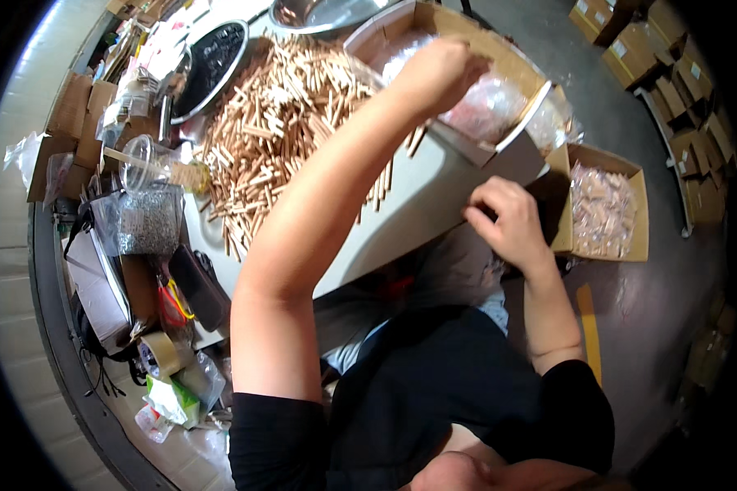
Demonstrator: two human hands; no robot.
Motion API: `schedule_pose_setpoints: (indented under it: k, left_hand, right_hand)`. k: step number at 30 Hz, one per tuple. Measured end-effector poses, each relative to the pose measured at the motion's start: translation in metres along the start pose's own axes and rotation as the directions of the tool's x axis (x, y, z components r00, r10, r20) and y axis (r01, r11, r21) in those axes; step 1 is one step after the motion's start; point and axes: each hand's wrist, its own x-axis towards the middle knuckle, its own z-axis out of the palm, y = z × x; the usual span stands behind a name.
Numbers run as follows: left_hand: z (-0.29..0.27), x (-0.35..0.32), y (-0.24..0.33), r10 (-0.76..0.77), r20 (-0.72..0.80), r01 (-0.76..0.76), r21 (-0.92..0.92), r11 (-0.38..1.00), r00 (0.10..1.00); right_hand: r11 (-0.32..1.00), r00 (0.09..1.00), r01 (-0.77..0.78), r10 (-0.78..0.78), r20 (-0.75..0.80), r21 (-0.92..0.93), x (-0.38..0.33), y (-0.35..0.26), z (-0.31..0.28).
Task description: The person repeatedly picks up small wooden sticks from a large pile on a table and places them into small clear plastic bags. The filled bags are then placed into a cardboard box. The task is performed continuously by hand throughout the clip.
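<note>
My left arm stretches across the table, and my left hand (pixel 439 75) is over an open cardboard box (pixel 522 123) holding clear plastic bags (pixel 490 106). Its fingers are curled down on the far side, so what they grip is hidden. By the table's right edge, my right hand (pixel 509 214) hovers with loosely bent fingers, thumb apart from the index finger, and nothing visible in it. A big heap of short wooden dowels (pixel 262 123) covers the table's left part, partly behind my left forearm. A few dowels (pixel 415 141) lie close to the box.
A smaller carton (pixel 640 214) with a bag of wooden pieces stands at the right. Metal bowls, one with black contents (pixel 214 69), sit at the far side. A plastic cup (pixel 143 159), a dark pouch (pixel 198 286) and a tape roll (pixel 160 355) are at the left. Cartons fill a cart (pixel 671 155).
</note>
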Motion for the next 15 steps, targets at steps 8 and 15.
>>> schedule_pose_setpoints:
  k: [8, 15]
  left_hand:
    - [-0.018, -0.026, 0.016, -0.385, -0.066, 0.286, -0.557, 0.780, 0.921]
    - [-0.047, -0.049, 0.032, -0.497, -0.058, 0.428, -0.431, 0.795, 0.866]
  right_hand:
    - [0.997, 1.000, -0.010, 0.008, -0.019, -0.076, -0.006, 0.003, 0.005]
    - [0.997, 1.000, 0.010, -0.010, 0.011, -0.072, -0.005, 0.010, 0.003]
